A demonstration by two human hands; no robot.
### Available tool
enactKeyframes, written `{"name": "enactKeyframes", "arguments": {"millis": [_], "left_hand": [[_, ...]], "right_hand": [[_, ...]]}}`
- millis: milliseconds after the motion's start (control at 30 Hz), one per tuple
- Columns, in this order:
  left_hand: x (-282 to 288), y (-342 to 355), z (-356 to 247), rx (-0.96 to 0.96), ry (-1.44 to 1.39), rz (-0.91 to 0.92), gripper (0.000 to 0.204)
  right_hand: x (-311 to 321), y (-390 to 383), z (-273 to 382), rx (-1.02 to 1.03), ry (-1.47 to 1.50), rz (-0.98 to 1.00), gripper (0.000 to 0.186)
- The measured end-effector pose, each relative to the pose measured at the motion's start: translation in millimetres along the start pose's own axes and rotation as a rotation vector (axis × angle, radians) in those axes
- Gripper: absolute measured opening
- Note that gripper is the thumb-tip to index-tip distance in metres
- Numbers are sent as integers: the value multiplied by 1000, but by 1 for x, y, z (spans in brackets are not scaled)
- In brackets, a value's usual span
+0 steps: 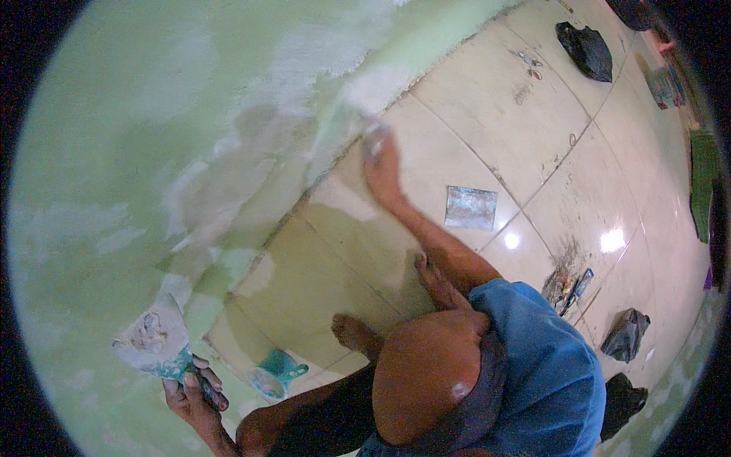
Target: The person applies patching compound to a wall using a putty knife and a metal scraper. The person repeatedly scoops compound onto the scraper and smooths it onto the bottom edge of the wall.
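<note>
Squatting beside a green wall [91, 183], the person is working with both hands, a bare knee [422, 381] and a blue sleeve [525, 358] filling the near part of the view. Low on the left, the left hand [194, 400] is holding a putty knife [156, 346] up in front of the wall, the fingers curling round the dark handle [218, 398] and pinching it against the thumb; a thick dab of whitish putty [154, 326] is sitting on the wide blade. Near it, by the foot of the wall, a teal mug [280, 362] is showing white smears. Farther along, the right hand [381, 164] is reaching to the wall's bottom edge; it is blurring, so whether its fingers are spreading or pinching something cannot be told. Whitish patches [304, 61] are covering a good share of the wall, while green stretches are showing between them. Judging by this, the coating is standing partway: many areas are carrying putty, some edges are looking rough, and more putty is waiting on the blade; whether the green stretches are needing any is unclear. Beyond the right arm, a greyish rectangular sheet [470, 208] is lying on the cream-tiled floor [457, 114], and farther off a blue-handled tool [585, 282] and a black plastic bag [586, 52] are resting.
</note>
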State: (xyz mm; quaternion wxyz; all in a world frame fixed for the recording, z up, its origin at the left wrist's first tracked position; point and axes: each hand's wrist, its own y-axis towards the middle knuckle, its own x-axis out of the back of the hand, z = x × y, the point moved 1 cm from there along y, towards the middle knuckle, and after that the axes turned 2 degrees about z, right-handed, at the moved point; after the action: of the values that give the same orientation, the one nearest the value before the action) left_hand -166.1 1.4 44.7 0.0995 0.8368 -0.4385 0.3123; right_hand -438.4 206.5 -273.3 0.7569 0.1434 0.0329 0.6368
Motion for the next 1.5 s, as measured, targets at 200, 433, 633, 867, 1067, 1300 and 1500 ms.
{"name": "enactKeyframes", "arguments": {"millis": [200,433,633,867,1067,1300,1500], "left_hand": [[7,-1,17,36,-27,-15,29],[7,1,10,49,13,23,30],[18,-1,32,19,12,-15,28],[7,-2,24,31,-6,-35,23],[12,-4,24,71,-9,-34,23],[-3,6,-8,36,23,48,28],[3,7,2,1,24,74,30]], "right_hand": [[-14,31,4,85,-204,-202,42],[-16,-33,3,-74,28,191,38],[31,27,-84,-347,173,-73,35],[2,45,-136,-200,33,-308,35],[-66,31,-73,-267,-436,-92,70],[-51,-40,-68,-281,198,47,37],[34,48,-85,-707,746,-126,6]]}}
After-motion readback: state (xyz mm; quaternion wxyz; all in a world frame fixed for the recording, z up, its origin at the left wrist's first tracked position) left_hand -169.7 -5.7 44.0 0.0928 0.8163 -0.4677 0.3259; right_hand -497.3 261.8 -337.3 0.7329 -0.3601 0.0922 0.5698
